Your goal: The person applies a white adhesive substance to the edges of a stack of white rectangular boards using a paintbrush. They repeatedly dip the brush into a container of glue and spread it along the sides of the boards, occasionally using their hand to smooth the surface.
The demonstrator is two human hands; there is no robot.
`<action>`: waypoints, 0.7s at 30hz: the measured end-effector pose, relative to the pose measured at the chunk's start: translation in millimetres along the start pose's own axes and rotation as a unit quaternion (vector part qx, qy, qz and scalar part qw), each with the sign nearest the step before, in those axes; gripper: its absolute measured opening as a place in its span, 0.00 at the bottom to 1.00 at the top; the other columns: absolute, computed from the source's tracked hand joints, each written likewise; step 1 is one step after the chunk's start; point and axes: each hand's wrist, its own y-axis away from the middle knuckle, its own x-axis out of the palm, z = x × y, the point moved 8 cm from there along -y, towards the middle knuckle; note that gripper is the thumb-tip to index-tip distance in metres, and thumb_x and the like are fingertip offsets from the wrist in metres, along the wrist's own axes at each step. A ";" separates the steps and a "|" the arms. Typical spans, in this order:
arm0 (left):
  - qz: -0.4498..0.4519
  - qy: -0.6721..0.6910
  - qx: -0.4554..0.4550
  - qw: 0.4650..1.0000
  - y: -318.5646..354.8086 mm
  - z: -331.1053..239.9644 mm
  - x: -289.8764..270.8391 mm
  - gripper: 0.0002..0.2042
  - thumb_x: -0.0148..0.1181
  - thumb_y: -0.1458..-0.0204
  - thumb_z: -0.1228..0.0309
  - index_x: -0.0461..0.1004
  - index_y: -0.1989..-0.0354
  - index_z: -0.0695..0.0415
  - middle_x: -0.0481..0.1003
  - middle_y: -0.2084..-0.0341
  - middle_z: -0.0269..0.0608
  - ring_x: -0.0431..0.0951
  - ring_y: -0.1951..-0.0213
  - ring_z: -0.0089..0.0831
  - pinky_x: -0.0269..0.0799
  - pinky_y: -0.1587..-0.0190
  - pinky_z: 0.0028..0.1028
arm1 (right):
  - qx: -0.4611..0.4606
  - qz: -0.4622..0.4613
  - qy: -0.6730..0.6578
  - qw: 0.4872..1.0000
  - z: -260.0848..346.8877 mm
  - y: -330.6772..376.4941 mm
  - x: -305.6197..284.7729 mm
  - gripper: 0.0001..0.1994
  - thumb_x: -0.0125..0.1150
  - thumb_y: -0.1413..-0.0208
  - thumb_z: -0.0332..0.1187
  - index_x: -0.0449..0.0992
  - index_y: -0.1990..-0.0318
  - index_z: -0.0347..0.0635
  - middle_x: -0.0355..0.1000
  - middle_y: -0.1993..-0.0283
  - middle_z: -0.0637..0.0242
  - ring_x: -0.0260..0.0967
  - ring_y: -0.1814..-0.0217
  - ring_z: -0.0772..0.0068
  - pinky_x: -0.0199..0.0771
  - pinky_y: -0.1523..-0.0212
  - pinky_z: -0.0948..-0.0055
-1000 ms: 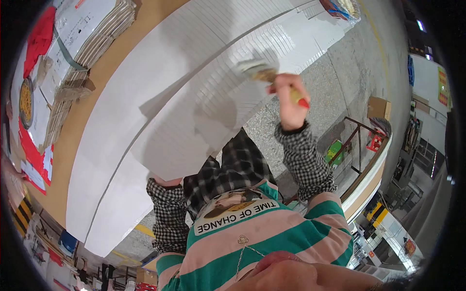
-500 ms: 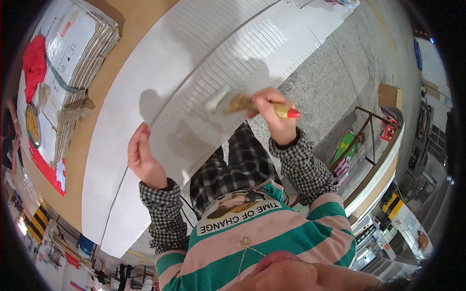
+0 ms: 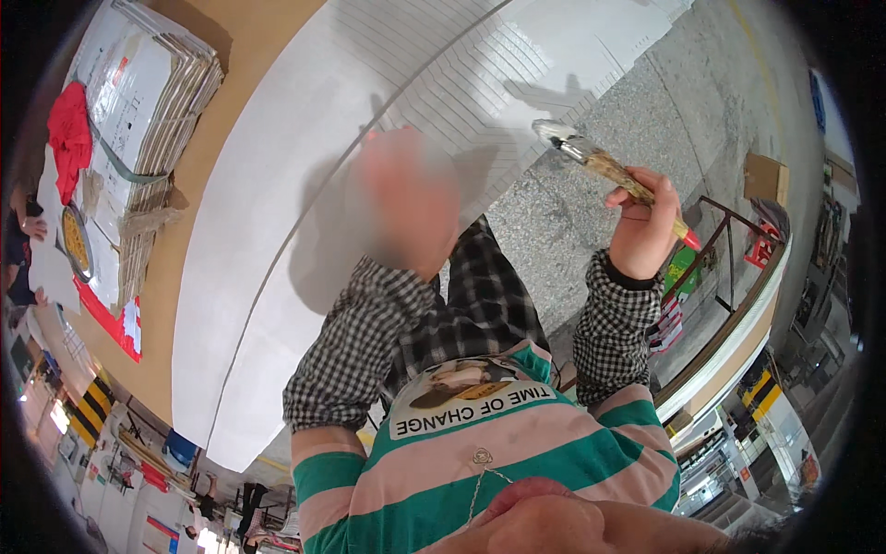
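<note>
Flat paintbrush (image 3: 604, 168) pinched in right hand (image 3: 644, 226), long axis diagonal, bristles toward upper left, red handle tip lower right, left hand (image 3: 406, 198) blurred, finger pose unclear, hiding part of lined white sheets (image 3: 249, 231), carton stack (image 3: 148, 102), red cloth (image 3: 69, 138) at left.

Gry flr (image 3: 554, 217), blk/yel striped panels (image 3: 93, 406)

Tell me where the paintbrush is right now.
In the head view, the paintbrush is right of centre, held in the right hand above the grey floor, bristles toward the white sheet.
</note>
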 end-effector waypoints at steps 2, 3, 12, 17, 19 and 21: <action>-0.007 0.003 0.002 1.000 -11.1 -4.0 15.7 0.05 0.60 0.56 0.74 0.77 0.71 0.62 0.51 0.34 0.58 0.37 0.31 0.64 0.28 0.34 0.60 | 0.008 -0.018 0.005 1.000 -2.5 -1.1 -11.0 0.18 0.47 0.37 0.38 0.73 0.64 0.26 0.71 0.61 0.50 0.68 0.75 0.65 0.71 0.71 0.68; -0.013 0.001 -0.004 1.000 -17.1 -5.2 20.7 0.05 0.60 0.56 0.74 0.76 0.72 0.62 0.51 0.33 0.58 0.36 0.31 0.64 0.27 0.34 0.60 | 0.006 -0.019 0.009 1.000 -2.8 -1.9 -14.2 0.18 0.47 0.37 0.38 0.73 0.64 0.27 0.71 0.61 0.50 0.69 0.75 0.64 0.71 0.71 0.67; -0.053 -0.036 -0.051 0.997 -34.6 4.3 44.1 0.05 0.58 0.58 0.75 0.72 0.81 0.63 0.45 0.32 0.60 0.31 0.31 0.64 0.23 0.36 0.65 | 0.026 -0.029 -0.011 0.999 -11.7 -8.6 -32.2 0.18 0.48 0.37 0.38 0.73 0.64 0.27 0.71 0.60 0.51 0.69 0.74 0.63 0.72 0.70 0.65; -0.030 -0.060 -0.108 0.992 -43.0 11.7 48.9 0.08 0.57 0.55 0.73 0.72 0.83 0.61 0.43 0.31 0.59 0.30 0.30 0.60 0.22 0.35 0.61 | 0.034 -0.023 -0.013 0.999 -13.7 -13.2 -34.7 0.17 0.49 0.37 0.38 0.73 0.64 0.27 0.72 0.60 0.51 0.69 0.73 0.62 0.71 0.70 0.65; 0.005 -0.093 -0.126 0.988 -43.6 14.9 53.9 0.08 0.58 0.52 0.71 0.73 0.81 0.59 0.41 0.31 0.58 0.29 0.30 0.58 0.20 0.33 0.57 | 0.030 -0.021 -0.013 0.999 -13.5 -14.3 -36.2 0.17 0.49 0.37 0.37 0.73 0.63 0.27 0.72 0.60 0.51 0.69 0.73 0.63 0.71 0.71 0.65; 0.006 -0.092 -0.125 0.988 -44.7 14.3 53.6 0.08 0.58 0.53 0.71 0.73 0.82 0.58 0.42 0.31 0.58 0.30 0.30 0.58 0.21 0.33 0.57 | 0.031 -0.023 -0.012 0.999 -14.0 -14.9 -37.1 0.17 0.49 0.37 0.37 0.73 0.63 0.26 0.72 0.60 0.51 0.69 0.73 0.63 0.71 0.71 0.66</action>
